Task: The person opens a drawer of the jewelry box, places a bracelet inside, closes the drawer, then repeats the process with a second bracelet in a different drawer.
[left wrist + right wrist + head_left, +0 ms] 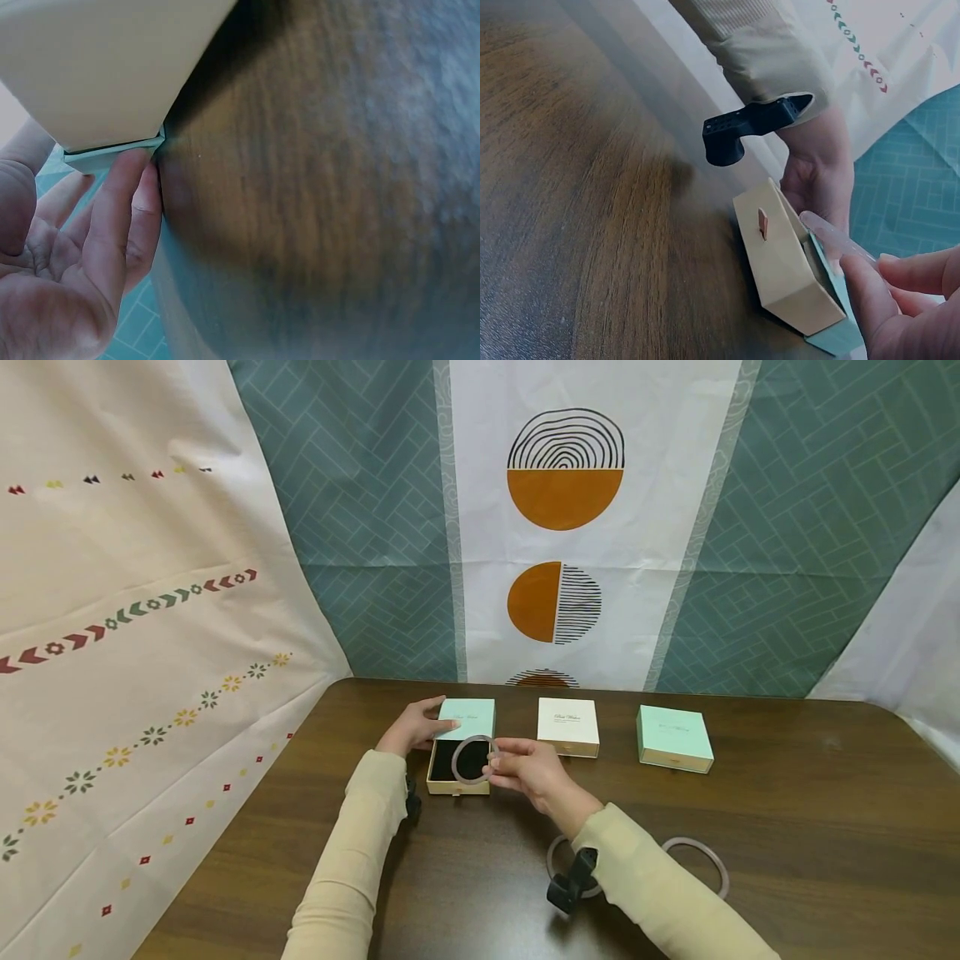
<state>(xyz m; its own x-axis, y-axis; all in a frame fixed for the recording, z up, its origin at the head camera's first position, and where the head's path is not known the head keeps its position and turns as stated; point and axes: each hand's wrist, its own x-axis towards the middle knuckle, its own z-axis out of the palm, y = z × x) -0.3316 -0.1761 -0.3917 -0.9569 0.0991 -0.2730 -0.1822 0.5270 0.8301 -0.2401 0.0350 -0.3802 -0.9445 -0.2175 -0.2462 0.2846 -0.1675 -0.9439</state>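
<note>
My left hand [415, 727] grips a mint-green gift box [472, 712] at its left side, thumb on the lid. In the left wrist view, its fingers [112, 217] press against the box's edge. The box's cream drawer [457, 788] is slid partly out toward me, showing a dark lining. My right hand [536, 772] pinches a pale, translucent bangle [454, 767] between thumb and fingers, tilted over the drawer. In the right wrist view, the bangle [831, 236] appears edge-on beside the drawer front [780, 274]; whether it touches the lining I cannot tell.
A white gift box [567, 718] and another mint box [673, 732] stand to the right along the table's back. Two more bangles lie nearer me: one [551, 857] by my right wrist, another [723, 872] beyond the forearm. A patterned curtain [375, 527] hangs behind the table [810, 827].
</note>
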